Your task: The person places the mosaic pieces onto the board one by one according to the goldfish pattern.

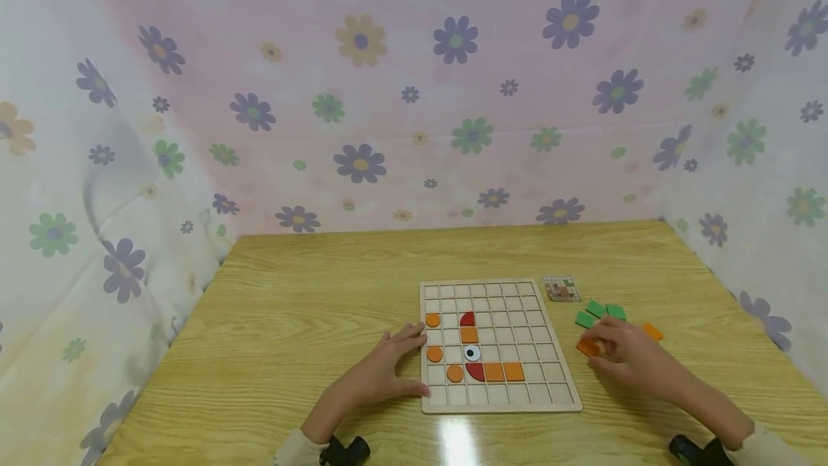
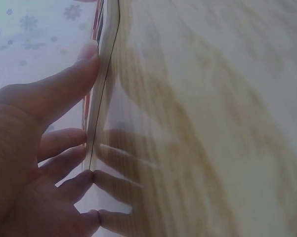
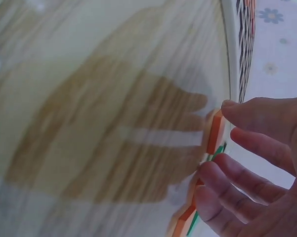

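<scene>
A wooden grid board (image 1: 498, 408) lies on the table with flat pieces in its cells. My left hand (image 1: 380, 372) rests at the board's left edge, its fingertips and thumb touching the rim, fingers spread. On the grid are orange round pieces (image 1: 435, 354), orange square tiles (image 1: 494, 372), red quarter-circle pieces (image 1: 475, 371) and a white eye piece (image 1: 472, 353). Right of the board, my right hand (image 1: 630, 358) pinches an orange square tile (image 3: 215, 132) between thumb and fingers, low at the tabletop. The hand partly covers that tile in the head view.
Several green tiles (image 1: 596, 309) lie just beyond the right hand, with another orange tile (image 1: 652, 331) to their right. A small printed pattern card (image 1: 561, 288) sits by the board's upper right corner. Flowered cloth (image 1: 420, 92) hangs behind the wooden table (image 1: 291, 308).
</scene>
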Demonstrator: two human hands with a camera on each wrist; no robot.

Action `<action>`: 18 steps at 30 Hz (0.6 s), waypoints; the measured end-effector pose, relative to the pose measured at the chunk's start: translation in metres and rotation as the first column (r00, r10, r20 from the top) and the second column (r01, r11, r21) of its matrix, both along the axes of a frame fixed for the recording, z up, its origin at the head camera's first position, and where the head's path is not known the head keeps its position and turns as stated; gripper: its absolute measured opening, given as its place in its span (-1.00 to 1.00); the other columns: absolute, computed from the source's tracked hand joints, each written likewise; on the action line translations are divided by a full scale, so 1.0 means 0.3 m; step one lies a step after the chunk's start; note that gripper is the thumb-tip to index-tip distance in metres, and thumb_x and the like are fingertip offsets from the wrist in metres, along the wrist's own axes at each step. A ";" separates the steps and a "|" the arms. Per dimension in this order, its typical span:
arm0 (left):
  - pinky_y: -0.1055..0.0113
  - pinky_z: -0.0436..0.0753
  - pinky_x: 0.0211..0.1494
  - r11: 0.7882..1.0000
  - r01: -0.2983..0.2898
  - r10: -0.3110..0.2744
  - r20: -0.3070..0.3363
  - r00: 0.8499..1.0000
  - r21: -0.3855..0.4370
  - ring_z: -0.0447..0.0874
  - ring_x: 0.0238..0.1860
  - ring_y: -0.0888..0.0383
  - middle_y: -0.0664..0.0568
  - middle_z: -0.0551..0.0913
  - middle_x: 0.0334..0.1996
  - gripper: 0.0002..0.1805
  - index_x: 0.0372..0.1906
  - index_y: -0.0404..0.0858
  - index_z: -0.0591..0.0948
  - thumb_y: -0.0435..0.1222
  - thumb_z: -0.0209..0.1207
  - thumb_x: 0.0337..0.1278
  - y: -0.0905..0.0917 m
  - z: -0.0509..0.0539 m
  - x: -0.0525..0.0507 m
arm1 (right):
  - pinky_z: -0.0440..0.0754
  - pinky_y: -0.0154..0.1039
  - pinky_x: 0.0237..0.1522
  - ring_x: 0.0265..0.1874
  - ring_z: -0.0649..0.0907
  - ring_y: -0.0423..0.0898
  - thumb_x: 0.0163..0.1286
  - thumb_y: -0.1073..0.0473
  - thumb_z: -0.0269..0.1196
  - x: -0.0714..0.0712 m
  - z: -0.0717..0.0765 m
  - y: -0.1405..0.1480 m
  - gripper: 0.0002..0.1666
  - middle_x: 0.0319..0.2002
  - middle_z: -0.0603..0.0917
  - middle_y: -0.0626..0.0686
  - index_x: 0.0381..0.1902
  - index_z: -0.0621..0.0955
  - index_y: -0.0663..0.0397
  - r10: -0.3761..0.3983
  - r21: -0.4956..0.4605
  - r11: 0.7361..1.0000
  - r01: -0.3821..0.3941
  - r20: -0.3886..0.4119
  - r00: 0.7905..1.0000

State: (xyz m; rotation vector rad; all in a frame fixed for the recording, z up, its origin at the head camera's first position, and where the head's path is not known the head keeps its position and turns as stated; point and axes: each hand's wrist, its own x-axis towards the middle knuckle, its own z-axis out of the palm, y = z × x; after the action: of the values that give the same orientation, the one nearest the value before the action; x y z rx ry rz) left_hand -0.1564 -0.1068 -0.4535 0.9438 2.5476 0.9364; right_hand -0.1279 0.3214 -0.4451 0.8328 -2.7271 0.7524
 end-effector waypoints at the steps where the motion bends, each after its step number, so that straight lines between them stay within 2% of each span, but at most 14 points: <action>1: -0.13 -0.15 0.43 1.000 -0.001 0.001 0.002 1.000 0.001 -0.05 0.46 -0.02 0.00 0.11 0.45 -0.10 0.37 -0.28 0.32 0.09 0.32 -0.05 -0.001 0.000 0.000 | 0.30 -0.45 -0.62 -0.55 0.31 -0.40 0.00 0.27 0.47 -0.002 -0.004 0.003 -0.65 -0.38 0.45 -0.18 -0.20 0.65 0.09 -0.003 -0.003 1.000 0.003 -0.008 1.000; 8: -0.14 -0.15 0.43 1.000 0.004 -0.004 0.002 1.000 0.007 -0.06 0.46 -0.01 0.01 0.11 0.45 -0.10 0.37 -0.26 0.32 0.10 0.31 -0.05 -0.003 -0.004 0.001 | 0.27 -0.46 -0.64 -0.60 0.29 -0.41 -0.09 0.34 0.50 -0.015 -0.032 0.004 -0.65 -0.43 0.46 -0.22 -0.28 0.67 0.08 -0.026 -0.040 0.999 0.024 -0.056 0.998; 13: -0.15 -0.16 0.43 1.000 0.007 -0.007 -0.003 1.000 0.008 -0.06 0.46 -0.02 0.01 0.10 0.45 -0.10 0.38 -0.26 0.32 0.11 0.30 -0.04 0.001 -0.003 0.000 | 0.32 -0.44 -0.69 -0.62 0.32 -0.42 -0.08 0.40 0.47 -0.026 -0.039 -0.005 -0.71 -0.50 0.45 -0.26 -0.38 0.68 0.04 -0.050 -0.062 0.997 0.047 -0.062 0.997; 18: -0.12 -0.17 0.44 1.000 -0.001 0.001 0.015 1.000 0.006 -0.08 0.47 0.00 0.02 0.09 0.46 -0.09 0.38 -0.25 0.31 0.10 0.32 -0.05 0.001 0.000 0.001 | 0.36 -0.43 -0.69 -0.60 0.36 -0.42 -0.10 0.44 0.46 -0.033 -0.034 -0.007 -0.71 -0.49 0.47 -0.23 -0.41 0.67 0.03 -0.040 -0.050 0.998 0.037 -0.057 0.998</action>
State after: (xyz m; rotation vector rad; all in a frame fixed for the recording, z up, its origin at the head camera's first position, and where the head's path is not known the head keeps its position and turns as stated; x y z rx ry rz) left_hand -0.1560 -0.1066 -0.4535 0.9342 2.5344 0.9490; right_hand -0.1378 0.3192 -0.4552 0.7767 -2.6551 0.7718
